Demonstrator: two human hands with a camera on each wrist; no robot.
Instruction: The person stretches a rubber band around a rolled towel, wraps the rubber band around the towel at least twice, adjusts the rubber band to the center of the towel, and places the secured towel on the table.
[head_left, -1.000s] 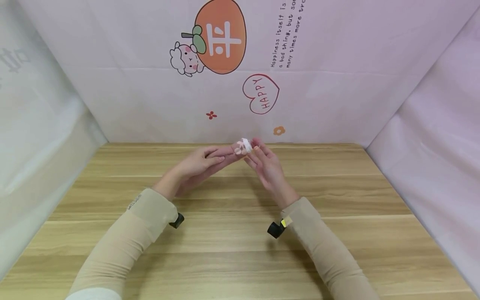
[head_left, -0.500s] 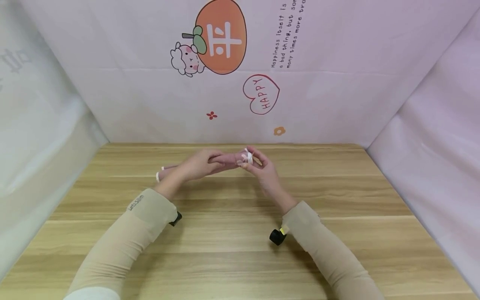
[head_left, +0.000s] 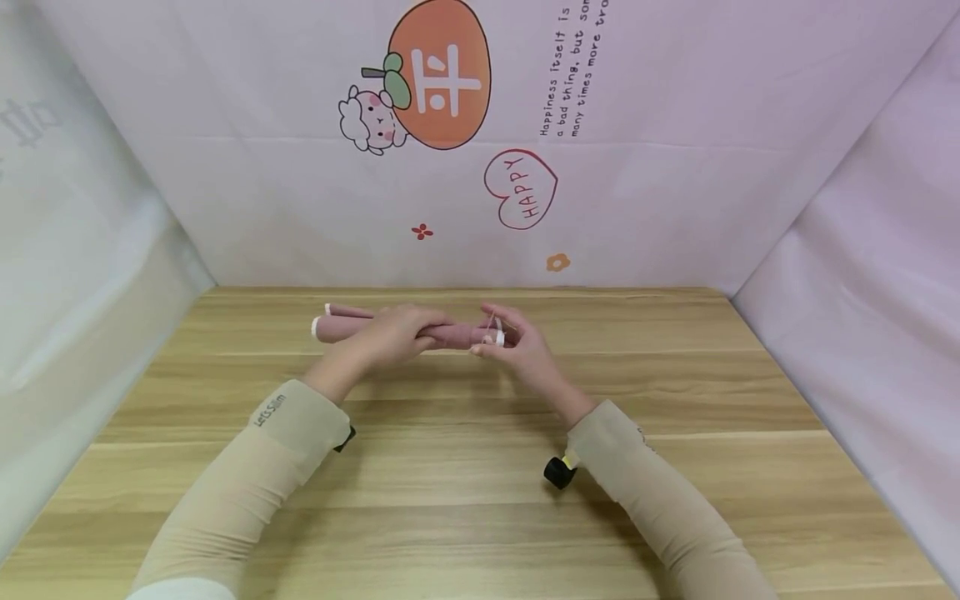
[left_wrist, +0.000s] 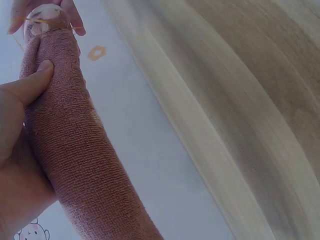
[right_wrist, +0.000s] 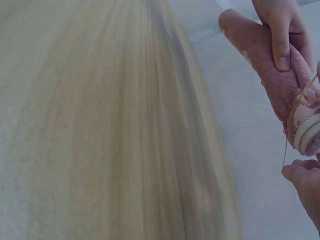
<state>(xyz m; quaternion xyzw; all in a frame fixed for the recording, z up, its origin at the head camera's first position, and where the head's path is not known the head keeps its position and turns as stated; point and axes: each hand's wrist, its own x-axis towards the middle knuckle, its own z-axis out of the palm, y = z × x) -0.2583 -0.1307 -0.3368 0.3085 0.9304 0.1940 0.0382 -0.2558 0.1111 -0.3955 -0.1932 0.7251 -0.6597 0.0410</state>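
A rolled-up mauve towel (head_left: 337, 328) with white edging is held up near the back of the table, lying roughly level. My left hand (head_left: 397, 335) grips it about the middle, thumb along the top (left_wrist: 90, 140). Two rolled ends stick out past that hand on the left. At the right end, where a pale pattern and a white hem show, my right hand (head_left: 527, 346) holds a thin rubber band (right_wrist: 285, 150) stretched between thumb and fingers. The band crosses the patterned end of the towel in the left wrist view. Part of the right hand is cut off in its own wrist view.
A wood-grain table (head_left: 465, 500) lies underneath. Behind it stands a white printed cloth wall (head_left: 637, 192), with more white cloth along both sides. Each beige sleeve (head_left: 645, 492) has a small black camera (head_left: 558, 473) at the cuff.
The towel has come down and levelled out, and its left ends now show past the left hand. My right hand has moved from the end's far side and spread the band open around it.
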